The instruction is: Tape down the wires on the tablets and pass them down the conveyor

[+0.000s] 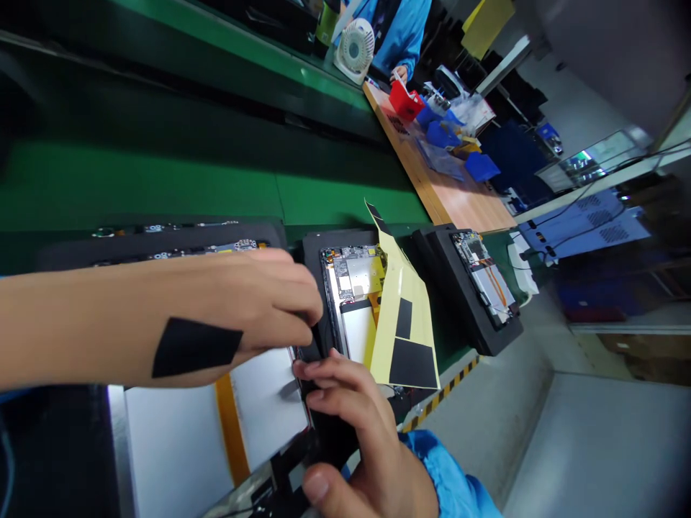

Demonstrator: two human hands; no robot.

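An opened tablet-like device [178,439] with pale flat panels and an orange ribbon lies at the lower left. My left hand [270,302] reaches across it, its fingers curled together at the device's right edge; what they pinch, if anything, is hidden. A black patch [197,347] sits on that wrist. My right hand [361,432] is at the same edge, fingertips touching it, thumb apart from the fingers, holding nothing visible. Just beyond the hands is a second opened device [356,277], partly covered by a yellow sheet [402,309] bearing black pieces.
A third opened device [486,277] rests on black foam [458,302] at the right. Green table [216,180] stretches behind. On a wooden bench [453,194] stand a red bin [404,101] and blue bins [443,134]. A person in blue sits near a white fan [356,49].
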